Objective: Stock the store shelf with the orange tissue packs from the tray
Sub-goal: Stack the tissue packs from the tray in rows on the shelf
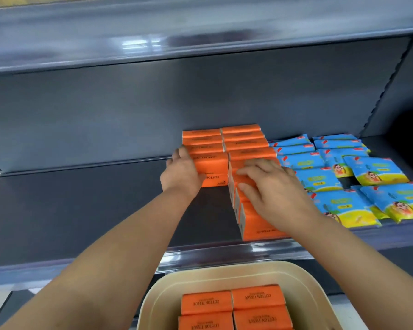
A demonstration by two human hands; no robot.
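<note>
Two rows of orange tissue packs stand on the dark shelf [81,210]. My left hand [180,173] grips the front pack of the left row [210,166] from its left side. My right hand [270,189] lies with spread fingers over the top of the right row [244,145], which runs to the shelf's front edge. Below, a beige tray [157,294] holds several more orange tissue packs [206,302] lying flat.
Blue and yellow packets [372,172] lie overlapping on the shelf right of the orange rows. The shelf's left half is bare. An upper shelf edge [153,44] hangs overhead, and a price rail [224,252] runs along the front.
</note>
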